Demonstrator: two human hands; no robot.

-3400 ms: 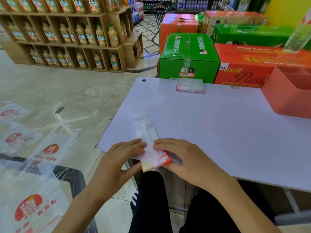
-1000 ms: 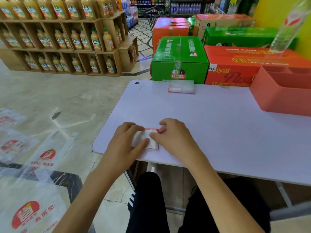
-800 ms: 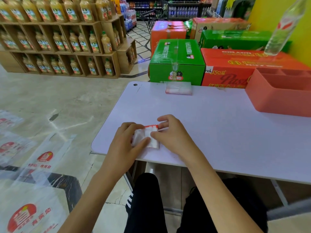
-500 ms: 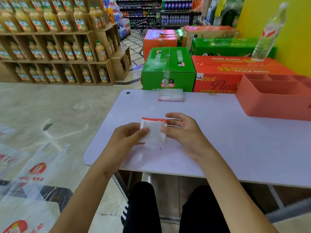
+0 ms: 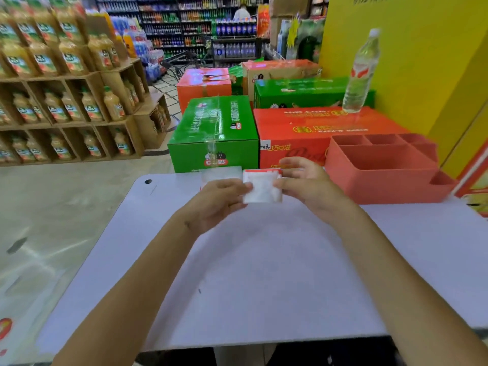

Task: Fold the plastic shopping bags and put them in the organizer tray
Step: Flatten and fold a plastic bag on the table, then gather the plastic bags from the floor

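Supermarket interior. Wooden crates (image 5: 79,107) at left hold rows of juice bottles (image 5: 70,60); aisle shelves (image 5: 184,22) at the rear are packed with drinks. A trolley (image 5: 177,64) stands in the aisle on a tiled floor. Sealed cartons, green (image 5: 214,130) and red (image 5: 311,133), are stacked behind a white bench (image 5: 264,273), with a water bottle (image 5: 360,75) upright on one red carton. A yellow wall (image 5: 409,48) bounds the right side.

We can read little: the red carton (image 5: 311,138) behind the table (image 5: 264,260) shows partial script "Pas"; other labels blur.
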